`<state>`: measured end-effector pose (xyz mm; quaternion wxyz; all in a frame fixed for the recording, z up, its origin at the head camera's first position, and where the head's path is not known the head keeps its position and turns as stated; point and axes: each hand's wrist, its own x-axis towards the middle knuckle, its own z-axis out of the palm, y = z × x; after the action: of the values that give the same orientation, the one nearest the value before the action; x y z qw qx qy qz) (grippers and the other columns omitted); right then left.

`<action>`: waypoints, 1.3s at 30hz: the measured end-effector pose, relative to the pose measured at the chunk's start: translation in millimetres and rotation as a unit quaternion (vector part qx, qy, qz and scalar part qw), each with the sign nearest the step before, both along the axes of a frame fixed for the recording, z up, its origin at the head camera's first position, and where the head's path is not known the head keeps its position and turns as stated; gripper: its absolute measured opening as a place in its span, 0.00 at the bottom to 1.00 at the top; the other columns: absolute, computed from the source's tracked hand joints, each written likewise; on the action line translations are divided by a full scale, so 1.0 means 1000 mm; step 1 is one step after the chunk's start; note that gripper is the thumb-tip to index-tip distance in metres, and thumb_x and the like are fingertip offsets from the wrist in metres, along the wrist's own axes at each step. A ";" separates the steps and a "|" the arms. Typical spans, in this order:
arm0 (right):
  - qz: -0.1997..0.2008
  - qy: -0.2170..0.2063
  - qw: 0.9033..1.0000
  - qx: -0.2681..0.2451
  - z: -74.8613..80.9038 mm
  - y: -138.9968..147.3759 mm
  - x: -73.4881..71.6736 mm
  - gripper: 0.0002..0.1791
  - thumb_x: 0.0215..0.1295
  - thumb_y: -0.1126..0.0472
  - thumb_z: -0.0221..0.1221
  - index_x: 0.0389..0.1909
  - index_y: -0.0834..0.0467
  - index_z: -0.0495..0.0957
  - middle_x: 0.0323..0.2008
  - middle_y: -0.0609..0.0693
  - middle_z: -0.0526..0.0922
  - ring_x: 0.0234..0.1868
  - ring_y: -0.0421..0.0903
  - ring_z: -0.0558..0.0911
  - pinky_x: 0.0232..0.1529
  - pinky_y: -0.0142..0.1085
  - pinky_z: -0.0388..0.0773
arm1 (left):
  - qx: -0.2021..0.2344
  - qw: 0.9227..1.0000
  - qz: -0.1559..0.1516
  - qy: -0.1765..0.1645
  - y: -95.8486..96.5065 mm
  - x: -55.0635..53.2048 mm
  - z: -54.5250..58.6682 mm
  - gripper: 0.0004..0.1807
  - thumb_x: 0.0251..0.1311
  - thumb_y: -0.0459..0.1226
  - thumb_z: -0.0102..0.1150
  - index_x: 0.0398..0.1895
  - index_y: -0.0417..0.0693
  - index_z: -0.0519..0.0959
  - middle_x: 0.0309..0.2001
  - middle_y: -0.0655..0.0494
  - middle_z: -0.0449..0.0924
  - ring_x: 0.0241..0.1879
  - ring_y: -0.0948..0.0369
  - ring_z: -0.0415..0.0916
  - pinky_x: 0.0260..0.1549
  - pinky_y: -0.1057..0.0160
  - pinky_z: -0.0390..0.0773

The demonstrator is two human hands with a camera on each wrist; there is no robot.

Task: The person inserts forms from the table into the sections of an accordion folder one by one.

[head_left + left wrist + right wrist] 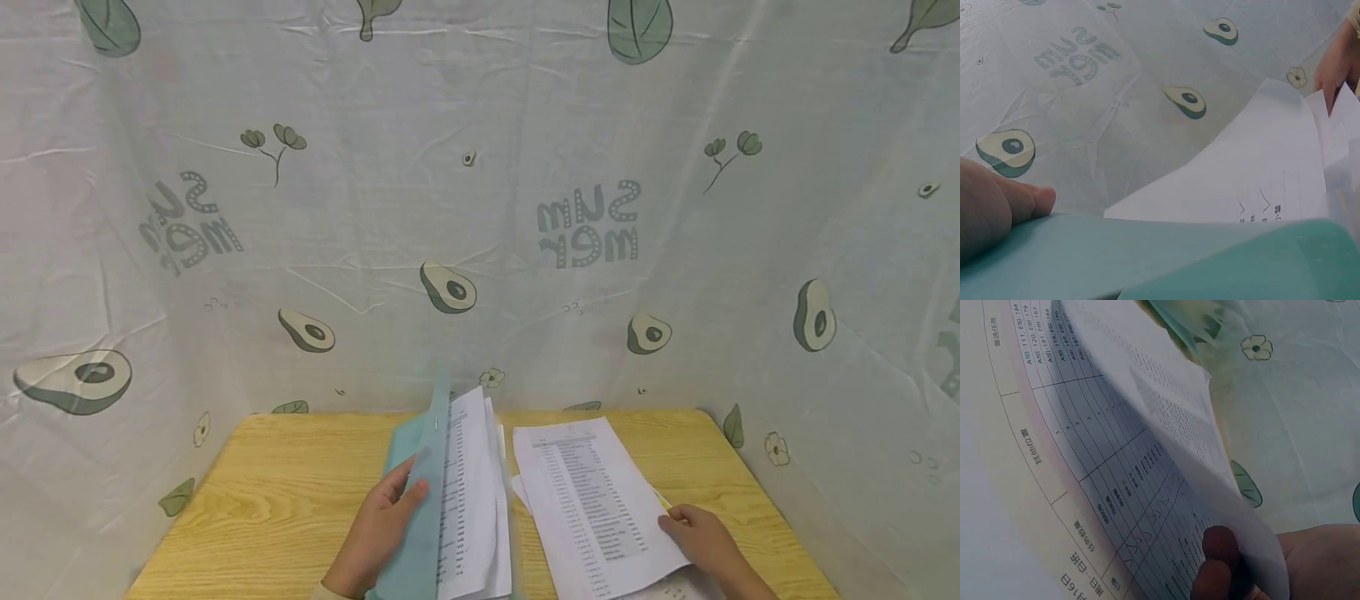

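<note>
A teal folder [420,517] stands partly open at the middle of the table, with printed white sheets [468,500] inside it. My left hand [382,525] grips the folder's left cover, thumb on its near face; in the left wrist view the thumb [1029,200] lies along the cover's edge. To the right, my right hand [701,537] pinches the right edge of a printed sheet [592,500] that lies over other papers [675,583]. In the right wrist view the sheet bends up, and fingertips [1219,547] show against its printed face.
The wooden table [285,492] extends to both sides of the papers. A whitish curtain [480,208] printed with avocados and leaves hangs behind the table and along its sides. A bit of yellow [660,498] shows beside the right-hand sheet.
</note>
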<state>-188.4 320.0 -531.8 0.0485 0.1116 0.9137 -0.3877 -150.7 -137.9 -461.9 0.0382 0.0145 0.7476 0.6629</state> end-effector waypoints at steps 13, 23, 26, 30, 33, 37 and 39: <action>0.000 -0.070 0.989 -0.127 0.008 0.008 0.009 0.12 0.74 0.57 0.59 0.38 0.64 0.80 0.27 0.49 0.78 0.29 0.46 0.75 0.30 0.37 0.72 | 0.009 1.000 -0.012 -0.005 -0.003 0.001 -0.001 0.32 0.78 0.48 0.53 0.79 0.48 0.63 0.79 0.45 0.60 0.72 0.48 0.63 0.56 0.54 0.80; 0.008 -0.068 0.992 -0.102 0.005 0.002 -0.006 0.17 0.73 0.59 0.61 0.49 0.71 0.79 0.31 0.49 0.84 0.30 0.46 0.81 0.32 0.40 0.77 | 0.022 1.000 -0.016 -0.007 -0.004 0.001 0.001 0.33 0.78 0.48 0.54 0.80 0.47 0.62 0.78 0.42 0.60 0.67 0.50 0.70 0.50 0.57 0.83; 0.016 -0.057 0.994 -0.094 0.006 0.001 -0.004 0.18 0.71 0.61 0.62 0.50 0.74 0.79 0.31 0.49 0.84 0.30 0.46 0.82 0.32 0.40 0.78 | 0.027 0.999 -0.017 -0.008 -0.004 0.001 0.000 0.34 0.77 0.48 0.54 0.80 0.47 0.62 0.78 0.42 0.60 0.65 0.50 0.72 0.49 0.57 0.83; 0.022 -0.055 0.996 -0.072 0.006 0.003 -0.002 0.15 0.70 0.60 0.63 0.44 0.70 0.81 0.30 0.48 0.83 0.31 0.46 0.79 0.33 0.39 0.75 | 0.032 0.999 -0.019 -0.007 -0.005 0.000 0.001 0.34 0.77 0.48 0.54 0.80 0.47 0.61 0.78 0.42 0.60 0.64 0.51 0.73 0.48 0.57 0.83; 0.025 -0.053 0.997 -0.051 0.003 0.006 0.000 0.10 0.69 0.60 0.63 0.37 0.66 0.82 0.29 0.48 0.80 0.31 0.46 0.75 0.33 0.38 0.71 | 0.035 0.999 -0.020 -0.007 -0.006 0.000 0.001 0.34 0.77 0.48 0.54 0.80 0.47 0.61 0.78 0.41 0.60 0.63 0.51 0.73 0.47 0.57 0.83; 0.019 -0.054 0.997 -0.052 0.001 0.007 0.001 0.07 0.68 0.63 0.63 0.34 0.64 0.80 0.28 0.48 0.78 0.30 0.46 0.75 0.31 0.37 0.70 | 0.040 0.999 -0.022 -0.004 -0.006 -0.001 0.000 0.33 0.78 0.47 0.54 0.80 0.47 0.61 0.78 0.41 0.59 0.63 0.51 0.73 0.47 0.57 0.84; 0.015 -0.061 0.996 -0.061 0.002 0.006 0.002 0.07 0.68 0.64 0.63 0.37 0.66 0.81 0.29 0.48 0.80 0.30 0.46 0.76 0.32 0.38 0.72 | 0.041 0.999 -0.022 -0.002 -0.006 -0.001 0.000 0.33 0.78 0.46 0.54 0.80 0.47 0.61 0.79 0.41 0.59 0.63 0.51 0.74 0.46 0.57 0.84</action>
<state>-186.8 325.8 -529.7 0.1170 0.1184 0.8850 -0.4347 -151.6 -144.3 -461.5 0.0538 0.0308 0.7193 0.6919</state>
